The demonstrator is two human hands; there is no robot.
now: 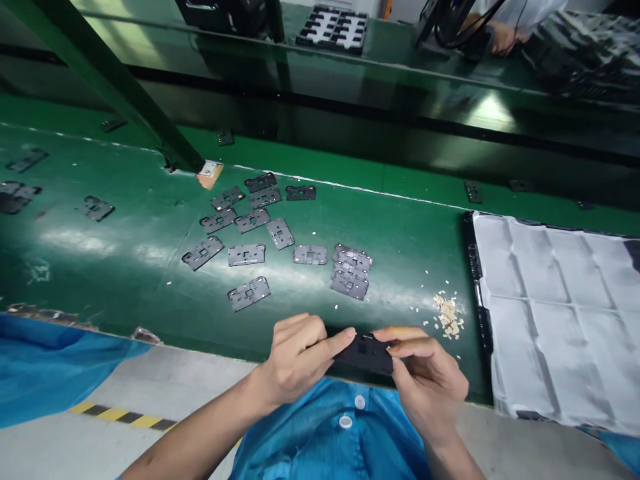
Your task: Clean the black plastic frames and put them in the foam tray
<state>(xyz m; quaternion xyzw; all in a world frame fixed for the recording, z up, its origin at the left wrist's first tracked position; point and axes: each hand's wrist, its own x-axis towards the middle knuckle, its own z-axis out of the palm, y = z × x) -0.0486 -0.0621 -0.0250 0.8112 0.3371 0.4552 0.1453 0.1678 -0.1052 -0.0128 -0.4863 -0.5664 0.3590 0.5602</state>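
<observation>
Between my two hands, at the bench's near edge, a flat black plastic plate is tilted toward me. My left hand grips its left end, with the index finger stretched along the top edge. My right hand pinches the right end between thumb and fingers. Just beyond lies a short overlapping row of similar grey plastic plates. Several more loose plates are scattered to the left. A heap of tiny pale chips sits right of my right hand.
A black-edged tray with a whitish sheet divided into cells stands on the right. A slanted green post meets the green bench at the left. Across the conveyor, another person's hand shows near a white-and-black tray.
</observation>
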